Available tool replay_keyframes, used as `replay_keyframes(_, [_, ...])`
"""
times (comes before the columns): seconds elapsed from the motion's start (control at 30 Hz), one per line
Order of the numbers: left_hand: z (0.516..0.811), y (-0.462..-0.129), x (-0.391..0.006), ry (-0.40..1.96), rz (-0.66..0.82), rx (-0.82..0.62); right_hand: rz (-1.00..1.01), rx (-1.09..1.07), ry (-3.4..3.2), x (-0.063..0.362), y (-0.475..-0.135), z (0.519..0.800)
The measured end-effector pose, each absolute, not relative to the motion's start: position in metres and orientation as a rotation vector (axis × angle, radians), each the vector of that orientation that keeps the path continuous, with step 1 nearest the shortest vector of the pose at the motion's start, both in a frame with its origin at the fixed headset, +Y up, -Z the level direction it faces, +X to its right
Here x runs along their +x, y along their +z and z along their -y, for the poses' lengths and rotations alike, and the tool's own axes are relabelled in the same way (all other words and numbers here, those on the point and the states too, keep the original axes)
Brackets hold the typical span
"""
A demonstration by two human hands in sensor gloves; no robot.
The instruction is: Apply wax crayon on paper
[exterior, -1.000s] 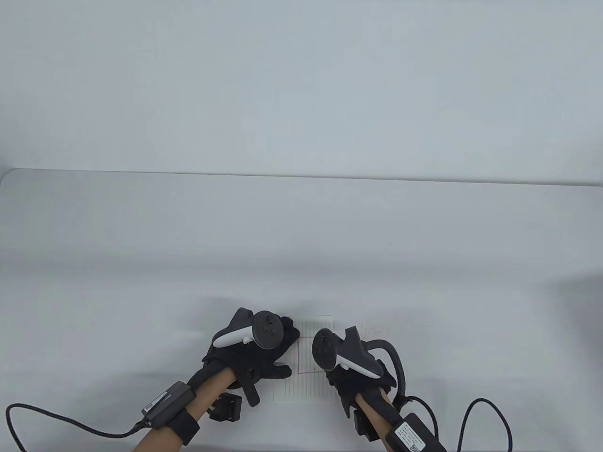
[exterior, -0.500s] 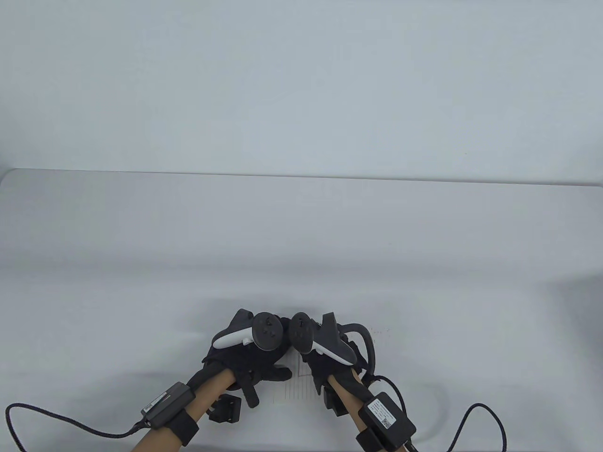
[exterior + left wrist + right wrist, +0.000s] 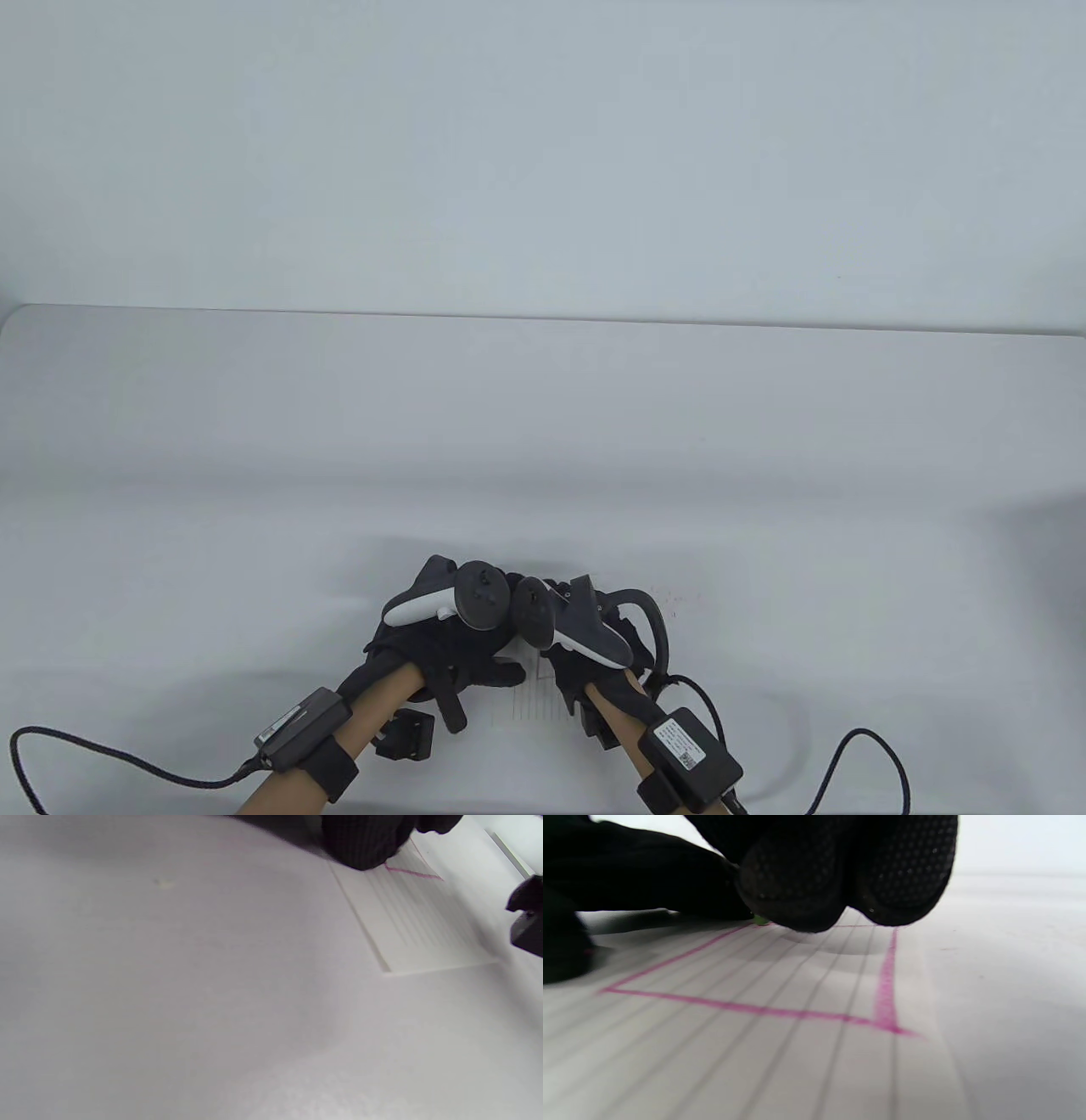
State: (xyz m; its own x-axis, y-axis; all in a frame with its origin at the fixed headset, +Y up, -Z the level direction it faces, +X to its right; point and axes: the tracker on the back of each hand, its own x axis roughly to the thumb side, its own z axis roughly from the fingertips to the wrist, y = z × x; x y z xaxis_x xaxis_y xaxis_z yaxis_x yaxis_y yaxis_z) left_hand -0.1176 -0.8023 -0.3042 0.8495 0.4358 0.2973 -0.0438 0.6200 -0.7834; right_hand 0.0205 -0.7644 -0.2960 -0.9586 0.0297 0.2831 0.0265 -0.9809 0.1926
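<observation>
A sheet of lined paper lies near the table's front edge, mostly covered by both hands. A pink crayon rectangle is drawn on it. My left hand rests flat on the paper's left side, and a fingertip presses its edge beside the pink line. My right hand is close against the left hand. Its bunched fingers pinch a crayon, of which only a small green bit shows, touching the paper at the rectangle's far line. The rest of the crayon is hidden.
The table is plain white, with its far edge against a pale wall. Black cables trail from both wrists along the front edge. Faint reddish specks mark the table right of the paper.
My right hand has moved left across the paper until its tracker is next to the left hand's tracker, now covering most of the sheet. The left hand has stayed put.
</observation>
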Motion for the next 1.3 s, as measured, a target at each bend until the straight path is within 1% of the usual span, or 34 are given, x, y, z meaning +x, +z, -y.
replay_keyframes(0.03, [0.8024,-0.3042,-0.1177,0.289,0.496,-0.865,-0.37,0.462,3.041,0.0208,-0.2973,0.7642])
replay_keyframes(0.07, [0.8026,-0.3043,-0.1177,0.29,0.497,-0.867,-0.383,0.435,3.011,0.0224,-0.299,0.7649])
replay_keyframes(0.1, [0.8026,-0.3043,-0.1178,0.292,0.497,-0.867,-0.361,0.418,3.016,0.0244,-0.3004,0.7657])
replay_keyframes(0.17, [0.8027,-0.3044,-0.1178,0.293,0.498,-0.868,-0.222,0.389,3.108,0.0239,-0.2991,0.7672])
replay_keyframes(0.23, [0.8027,-0.3044,-0.1179,0.294,0.497,-0.868,-0.248,0.443,3.113,0.0197,-0.2969,0.7653])
replay_keyframes(0.27, [0.8027,-0.3044,-0.1179,0.294,0.498,-0.868,-0.29,0.446,3.084,0.0183,-0.2968,0.7653])
replay_keyframes(0.33, [0.8029,-0.3046,-0.1181,0.295,0.498,-0.869,-0.303,0.429,3.062,0.0213,-0.2991,0.7656])
replay_keyframes(0.4, [0.8028,-0.3046,-0.1181,0.295,0.498,-0.869,-0.21,0.385,3.109,0.0232,-0.2985,0.7677])
replay_keyframes(0.43, [0.8029,-0.3046,-0.1182,0.295,0.498,-0.869,-0.186,0.399,3.142,0.0217,-0.2976,0.7674])
replay_keyframes(0.47, [0.8029,-0.3047,-0.1183,0.296,0.498,-0.87,-0.202,0.426,3.141,0.0195,-0.2967,0.7664])
replay_keyframes(0.53, [0.803,-0.3047,-0.1183,0.295,0.498,-0.87,-0.301,0.453,3.057,0.0182,-0.2978,0.766])
replay_keyframes(0.57, [0.803,-0.3047,-0.1183,0.295,0.498,-0.87,-0.309,0.434,3.029,0.0207,-0.2992,0.7668])
replay_keyframes(0.63, [0.803,-0.3048,-0.1184,0.297,0.498,-0.871,-0.263,0.39,3.035,0.0247,-0.3001,0.7685])
replay_keyframes(0.67, [0.803,-0.3047,-0.1184,0.296,0.498,-0.871,-0.213,0.389,3.084,0.0235,-0.2988,0.7687])
replay_keyframes(0.7, [0.8031,-0.3048,-0.1184,0.297,0.498,-0.871,-0.208,0.414,3.104,0.021,-0.2974,0.7677])
replay_keyframes(0.83, [0.8032,-0.3048,-0.1185,0.295,0.498,-0.871,-0.309,0.43,3.014,0.0221,-0.2999,0.7666])
replay_keyframes(0.93, [0.8033,-0.3049,-0.1185,0.295,0.498,-0.872,-0.195,0.404,3.108,0.0227,-0.2985,0.7672])
replay_keyframes(0.97, [0.8033,-0.3048,-0.1185,0.296,0.498,-0.871,-0.209,0.452,3.109,0.0202,-0.2971,0.7661])
replay_keyframes(1.0, [0.8033,-0.3048,-0.1185,0.295,0.499,-0.872,-0.237,0.455,3.093,0.0191,-0.2968,0.7654])
replay_keyframes(1.03, [0.8033,-0.3048,-0.1185,0.293,0.499,-0.871,-0.314,0.473,3.032,0.0195,-0.2978,0.7648])
replay_keyframes(1.07, [0.8034,-0.3048,-0.1186,0.293,0.499,-0.871,-0.338,0.45,3.003,0.0208,-0.2988,0.7653])
replay_keyframes(1.13, [0.8035,-0.3049,-0.1184,0.295,0.499,-0.872,-0.246,0.41,3.063,0.0231,-0.2988,0.7663])
replay_keyframes(1.17, [0.8035,-0.3049,-0.1184,0.293,0.499,-0.871,-0.185,0.411,3.144,0.0221,-0.2976,0.7661])
replay_keyframes(1.2, [0.8036,-0.3049,-0.1185,0.294,0.499,-0.872,-0.177,0.448,3.163,0.0202,-0.2962,0.7651])
replay_keyframes(1.3, [0.8035,-0.3047,-0.1185,0.291,0.5,-0.872,-0.346,0.485,3.032,0.0186,-0.2966,0.7636])
